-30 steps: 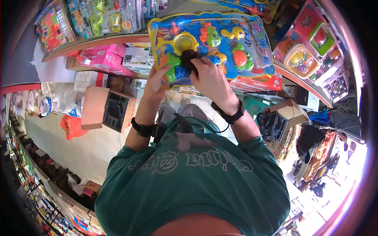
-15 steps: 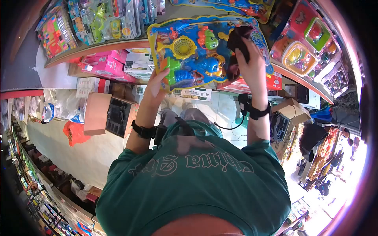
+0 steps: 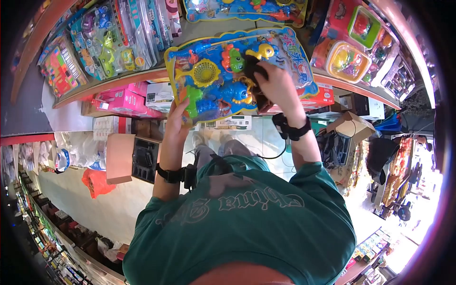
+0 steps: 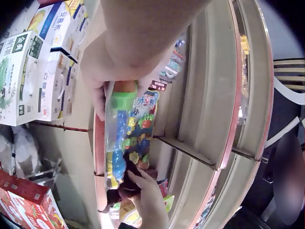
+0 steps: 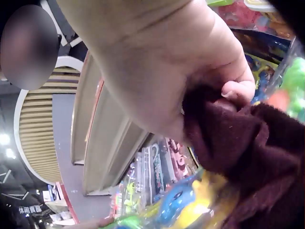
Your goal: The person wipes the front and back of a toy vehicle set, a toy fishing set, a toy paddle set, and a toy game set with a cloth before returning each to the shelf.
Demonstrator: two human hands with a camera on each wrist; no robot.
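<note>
A blister-packed toy fishing set (image 3: 290, 52) with a yellow-edged blue card lies at the shelf's front edge, its plastic bulging over a yellow net (image 3: 205, 72) and bright sea animals. My left hand (image 3: 178, 121) grips its near left corner, thumb on top beside the green piece (image 4: 125, 101). In my right hand (image 3: 281, 89) is a bunched dark maroon cloth (image 5: 238, 138), pressed against the middle of the pack's plastic front. Curled fingers pinch the cloth in the right wrist view, while its loose folds hang over the toys.
Another toy fishing set (image 3: 247, 13) lies farther back on the shelf. Hanging-card toys (image 3: 111, 45) stand to the left, and packs with toy food bowls (image 3: 349, 61) to the right. Below are pink boxes (image 3: 124, 100), a red box (image 3: 323, 97) and an opened carton (image 3: 119, 159).
My right hand wiped the cloth from the pack's left middle to its right end, then back left to the middle. The left hand keeps its grip on the corner.
</note>
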